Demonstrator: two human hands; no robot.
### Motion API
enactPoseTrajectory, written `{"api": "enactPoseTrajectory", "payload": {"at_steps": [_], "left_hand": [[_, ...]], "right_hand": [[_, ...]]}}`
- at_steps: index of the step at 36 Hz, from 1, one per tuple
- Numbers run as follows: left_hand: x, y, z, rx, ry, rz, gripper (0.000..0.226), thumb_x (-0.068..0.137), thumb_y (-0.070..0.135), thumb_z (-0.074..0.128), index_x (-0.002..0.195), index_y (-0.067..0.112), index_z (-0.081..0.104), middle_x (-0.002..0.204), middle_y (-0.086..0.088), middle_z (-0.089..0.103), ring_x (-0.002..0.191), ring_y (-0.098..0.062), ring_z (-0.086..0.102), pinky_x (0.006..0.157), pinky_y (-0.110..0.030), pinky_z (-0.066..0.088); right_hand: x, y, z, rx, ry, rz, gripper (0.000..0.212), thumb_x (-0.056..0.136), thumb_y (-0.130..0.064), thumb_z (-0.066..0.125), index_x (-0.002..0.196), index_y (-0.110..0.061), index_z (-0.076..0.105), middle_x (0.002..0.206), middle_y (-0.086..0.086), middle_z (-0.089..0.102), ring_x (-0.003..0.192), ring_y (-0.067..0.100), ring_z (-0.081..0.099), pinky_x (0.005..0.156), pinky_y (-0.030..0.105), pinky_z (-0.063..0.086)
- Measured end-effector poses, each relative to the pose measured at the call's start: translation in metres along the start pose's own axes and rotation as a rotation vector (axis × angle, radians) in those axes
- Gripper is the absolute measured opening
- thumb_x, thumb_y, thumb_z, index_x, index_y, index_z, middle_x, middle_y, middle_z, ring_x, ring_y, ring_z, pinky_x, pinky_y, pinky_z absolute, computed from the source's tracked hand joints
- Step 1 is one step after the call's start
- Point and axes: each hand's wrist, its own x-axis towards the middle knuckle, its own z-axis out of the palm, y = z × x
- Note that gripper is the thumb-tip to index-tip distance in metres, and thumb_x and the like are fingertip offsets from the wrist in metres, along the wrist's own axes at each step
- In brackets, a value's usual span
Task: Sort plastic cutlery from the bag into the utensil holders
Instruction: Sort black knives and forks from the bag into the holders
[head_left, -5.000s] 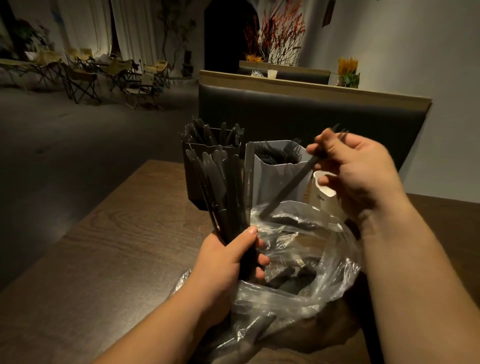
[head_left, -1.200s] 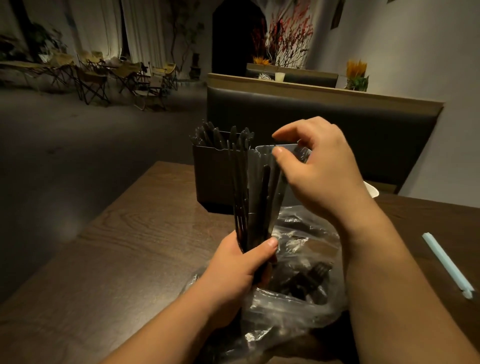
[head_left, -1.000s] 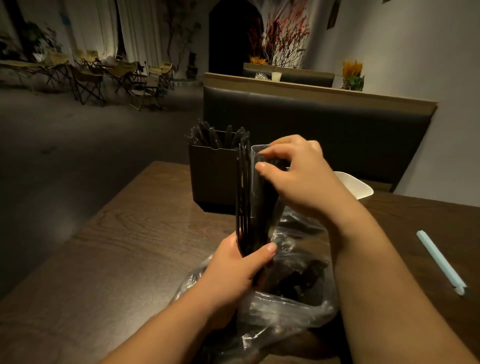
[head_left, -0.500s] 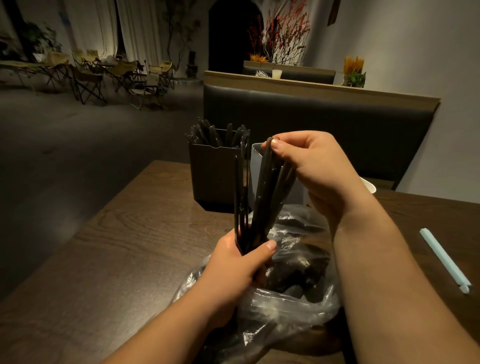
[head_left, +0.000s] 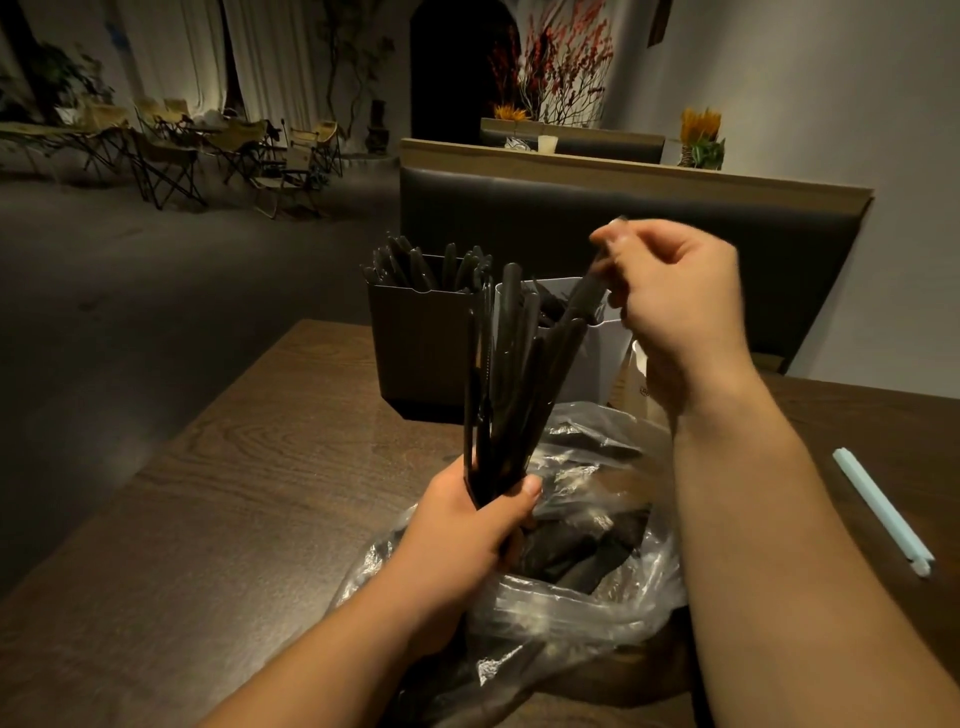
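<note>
A dim dining room is shown, with a dark wooden tabletop (head_left: 234, 519) in the foreground. A bundle of black cutlery (head_left: 511, 395) is gripped upright by the left hand (head_left: 467, 540), fingers and thumb curled round its lower ends. It is held just above the open mouth of the clear plastic bag (head_left: 587, 608) by the tabletop's near edge, presumably so that single pieces can be drawn off. One piece (head_left: 584, 293) is pinched at its upper end by the right hand (head_left: 680, 296) and slanted over the pale holder (head_left: 597, 364), probably for dropping in — its type cannot be told. More cutlery is seen in the bag. The dark holder (head_left: 421, 348), just left of the pale one toward the far edge, is well stocked. A pale blue stick (head_left: 878, 506) lies near the right edge. Beyond — a padded bench (head_left: 623, 228) and folding chairs (head_left: 171, 156).
</note>
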Motion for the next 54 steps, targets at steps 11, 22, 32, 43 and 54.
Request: {"api": "enactPoseTrajectory", "payload": {"at_steps": [11,22,32,43,54], "left_hand": [[0.003,0.007,-0.004,-0.239,0.083,-0.034,0.019,0.097,0.02,0.061,0.087,0.005,0.054,0.063,-0.005,0.053,0.052,-0.016,0.045,0.046,-0.026,0.038],[0.006,0.017,-0.016,-0.408,0.059,-0.042,0.021,0.098,0.022,0.059,0.09,0.003,0.054,0.064,-0.008,0.048,0.047,-0.013,0.042,0.044,-0.023,0.033],[0.003,0.022,-0.017,-0.394,-0.052,-0.029,0.027,0.088,0.028,0.065,0.085,0.004,0.055,0.063,-0.004,0.051,0.051,-0.013,0.043,0.043,-0.02,0.035],[-0.001,0.016,-0.016,-0.298,-0.301,-0.022,0.017,0.091,0.021,0.064,0.08,0.011,0.057,0.073,-0.004,0.052,0.056,-0.01,0.047,0.051,-0.02,0.039],[-0.004,0.009,-0.012,-0.17,-0.409,-0.074,0.014,0.091,0.018,0.065,0.079,0.016,0.057,0.071,-0.002,0.049,0.063,-0.011,0.046,0.057,-0.019,0.041]], "right_hand": [[0.021,0.001,-0.008,0.334,0.492,-0.02,0.018,0.103,-0.021,0.054,0.109,-0.008,0.063,0.088,0.004,0.07,0.067,0.011,0.071,0.059,0.023,0.057],[0.048,0.002,0.079,-0.097,0.276,-0.493,0.028,0.096,-0.021,0.059,0.117,-0.006,0.067,0.106,0.004,0.073,0.097,0.017,0.07,0.081,0.039,0.06],[0.053,0.023,0.089,-0.739,-0.221,-0.429,0.023,0.097,-0.031,0.061,0.119,-0.025,0.064,0.115,0.006,0.064,0.113,0.024,0.057,0.089,0.034,0.048],[0.007,-0.021,0.018,-0.138,-0.284,-0.115,0.02,0.103,-0.022,0.052,0.114,-0.023,0.068,0.105,-0.011,0.069,0.097,-0.001,0.065,0.085,0.02,0.055],[-0.014,-0.024,-0.003,-0.551,-0.476,-0.247,0.024,0.095,-0.033,0.064,0.119,-0.035,0.066,0.124,-0.013,0.056,0.121,0.008,0.048,0.094,0.023,0.04]]}}
